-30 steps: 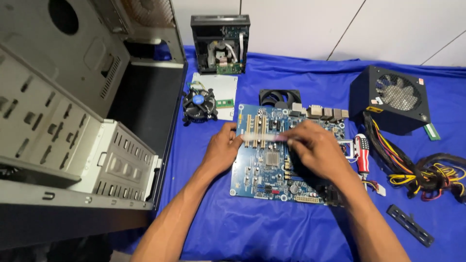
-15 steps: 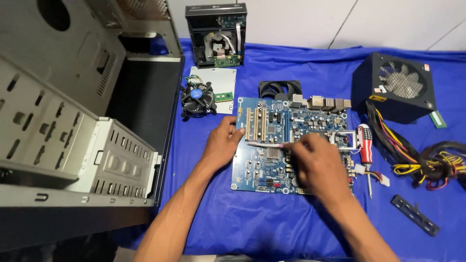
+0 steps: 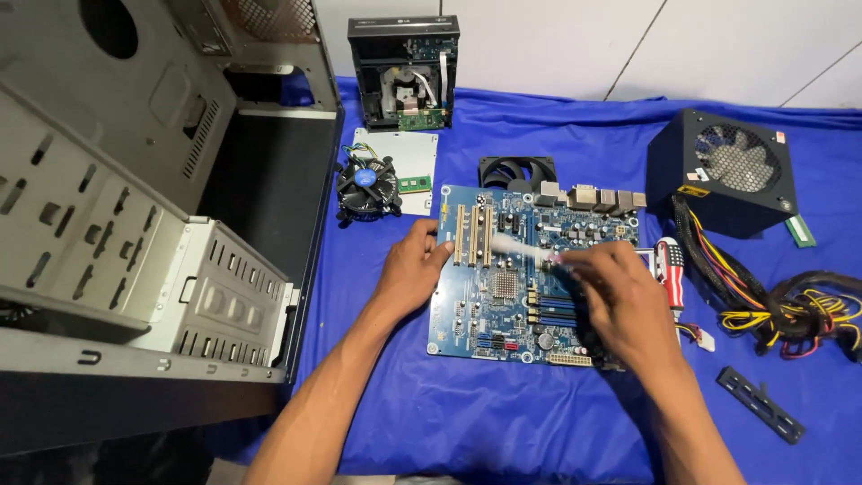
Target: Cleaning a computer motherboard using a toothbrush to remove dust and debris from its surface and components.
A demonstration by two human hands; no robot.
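On blue cloth [image 3: 503, 422] — motherboard [image 3: 503, 287], white wall [image 3: 557, 45] behind

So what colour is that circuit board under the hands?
Blue, with pale yellow slots; the head view shows the circuit board clearly.

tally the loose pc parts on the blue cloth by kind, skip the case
Motherboard: 1
Fans: 2, a cooler and a case fan
Power supply: 1
Optical drive: 1
Screwdriver: 1
Black bracket: 1
Total: 7
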